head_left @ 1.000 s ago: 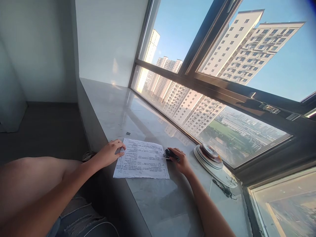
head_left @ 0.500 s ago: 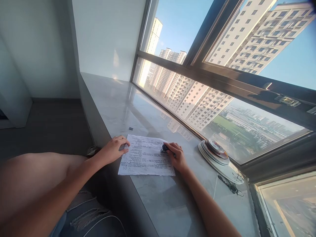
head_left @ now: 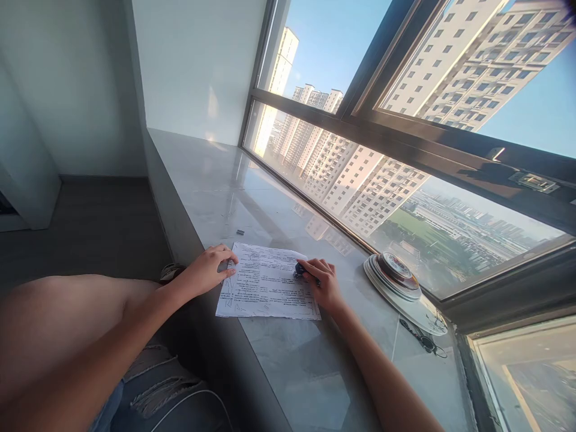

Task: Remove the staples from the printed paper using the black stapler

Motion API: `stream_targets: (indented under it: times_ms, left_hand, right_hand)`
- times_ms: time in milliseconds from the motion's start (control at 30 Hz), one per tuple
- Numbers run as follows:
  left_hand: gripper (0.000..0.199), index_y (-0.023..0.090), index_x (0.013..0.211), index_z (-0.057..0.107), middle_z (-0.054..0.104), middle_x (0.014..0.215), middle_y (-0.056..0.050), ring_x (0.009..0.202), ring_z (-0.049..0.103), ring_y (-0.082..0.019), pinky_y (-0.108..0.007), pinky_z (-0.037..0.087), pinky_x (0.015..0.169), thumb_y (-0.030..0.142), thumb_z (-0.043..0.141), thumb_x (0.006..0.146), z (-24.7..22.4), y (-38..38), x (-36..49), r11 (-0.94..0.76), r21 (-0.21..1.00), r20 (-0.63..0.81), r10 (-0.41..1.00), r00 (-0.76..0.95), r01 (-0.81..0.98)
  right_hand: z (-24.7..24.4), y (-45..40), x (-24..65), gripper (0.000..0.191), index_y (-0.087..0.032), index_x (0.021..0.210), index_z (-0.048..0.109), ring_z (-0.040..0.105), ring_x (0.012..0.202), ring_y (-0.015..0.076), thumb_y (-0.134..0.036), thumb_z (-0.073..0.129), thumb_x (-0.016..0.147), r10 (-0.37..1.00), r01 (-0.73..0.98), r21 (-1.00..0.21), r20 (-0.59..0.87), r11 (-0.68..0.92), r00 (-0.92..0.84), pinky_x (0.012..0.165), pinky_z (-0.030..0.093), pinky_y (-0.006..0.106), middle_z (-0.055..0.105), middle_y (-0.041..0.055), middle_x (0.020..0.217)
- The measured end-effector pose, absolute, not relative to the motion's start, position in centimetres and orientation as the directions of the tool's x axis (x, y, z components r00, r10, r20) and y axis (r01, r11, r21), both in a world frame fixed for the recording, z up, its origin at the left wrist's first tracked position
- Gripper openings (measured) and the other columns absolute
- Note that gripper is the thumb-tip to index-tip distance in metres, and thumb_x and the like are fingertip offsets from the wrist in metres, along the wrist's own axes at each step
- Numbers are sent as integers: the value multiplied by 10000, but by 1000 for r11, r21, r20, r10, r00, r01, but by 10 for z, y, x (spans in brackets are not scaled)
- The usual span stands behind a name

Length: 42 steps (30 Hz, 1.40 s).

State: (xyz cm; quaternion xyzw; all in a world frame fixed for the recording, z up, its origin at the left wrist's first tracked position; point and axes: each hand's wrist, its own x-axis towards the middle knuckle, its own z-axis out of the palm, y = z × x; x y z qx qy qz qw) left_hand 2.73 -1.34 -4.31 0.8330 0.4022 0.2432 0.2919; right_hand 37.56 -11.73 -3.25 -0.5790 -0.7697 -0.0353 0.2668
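Where the bare legs (head_left: 67, 324) and ripped jeans (head_left: 153, 384) are, closest to us, a thin white cord (head_left: 193, 396) makes a curve. Next comes the long front edge of the shiny gray surface (head_left: 274, 366), running at a slant.

The paper (head_left: 270, 288), full of small print, is on the surface, and its near left corner pokes out past that edge. The left hand (head_left: 209, 271) is at the paper's left side. Its fingers are bent, with a gap between them and the thumb, and the tips touch the paper's edge. The right hand (head_left: 327, 288) is at the other side. Its fingers are curled around a little dark stapler (head_left: 300, 270), pinching it over the right part of the paper. You can't tell if the stapler is pressed down.

A bit past the paper's far left corner sits a tiny gray strip (head_left: 240, 232). Smooth gray surface goes on past it to the white wall (head_left: 193, 66). Over to the right, a band of gray surface lies between the right arm and a pile of plates (head_left: 391, 276). Dark glasses (head_left: 423, 341) lie just beside the pile. Behind the plates is the dark window frame (head_left: 405, 144), and tall buildings (head_left: 355, 180) stand far outside.
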Motion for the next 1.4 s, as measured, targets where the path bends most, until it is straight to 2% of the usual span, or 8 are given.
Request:
stream_targets:
  times_ms: [200,467,800,1400]
  left_hand:
    - [243,279,1050,690,635,1208,-58,1107,599,-306,-408,513,874,417,587,878,-45,-12,26,-501,678,152,812,564,538]
    - [223,298,1034,700,639,1198,-39,1120,603,-300,-396,517,874,413,601,871,-50,-8,26,-509,682,173,810,560,525]
    - [238,279,1034,702,643,1210,-51,1133,599,-306,-411,508,899,409,592,867,-45,-12,25,-504,694,173,810,560,514]
    - [242,293,1055,682,624,1237,-44,1137,584,-303,-394,501,863,440,582,891,-47,-12,25,-501,683,153,810,566,532]
  right_hand:
    - [-33,-117,376,374,-334,1377,601,590,994,226,-344,424,1047,866,896,-286,466,339,-178,927,380,404,680,44,1118]
    - [-30,-118,377,375,-347,1376,598,573,1001,224,-293,434,1044,871,918,-188,426,350,-244,942,343,426,676,47,1148]
    - [-36,-119,393,376,-338,1376,603,573,978,222,-336,430,1043,857,902,-255,477,349,-196,943,352,424,676,46,1102]
    - [-35,-120,385,375,-357,1374,600,571,984,218,-304,434,1042,868,929,-208,461,306,-183,947,345,426,677,37,1114]
